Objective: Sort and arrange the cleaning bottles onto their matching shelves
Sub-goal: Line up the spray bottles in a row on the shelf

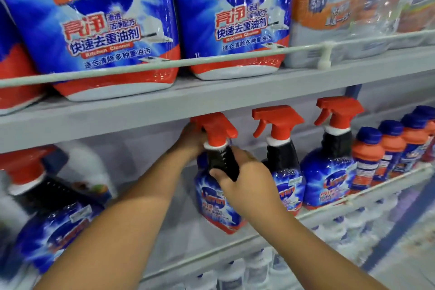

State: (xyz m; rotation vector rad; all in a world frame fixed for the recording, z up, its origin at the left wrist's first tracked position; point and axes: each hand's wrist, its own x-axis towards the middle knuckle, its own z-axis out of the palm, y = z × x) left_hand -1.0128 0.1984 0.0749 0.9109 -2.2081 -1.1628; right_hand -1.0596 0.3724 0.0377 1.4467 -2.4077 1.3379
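Both hands held one spray bottle (219, 198) on the middle shelf (164, 110): the left hand (191, 140) gripped its red trigger head, the right hand (244, 179) its black neck. It stood tilted beside two matching sprayers (282, 162), so seemingly its placing remained unfinished.

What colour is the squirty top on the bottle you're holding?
Red. The spray trigger on the held spray bottle shows best in the head view.

we see spray bottle (219, 195) at 6 o'clock: red trigger, black neck wrap, blue-white burst label, red base | refill pouches (106, 26) at 11 o'clock: blue, red lettering, red band | small bottles (367, 155) at 3 o'clock: orange, blue caps | shelf (164, 110): pale grey
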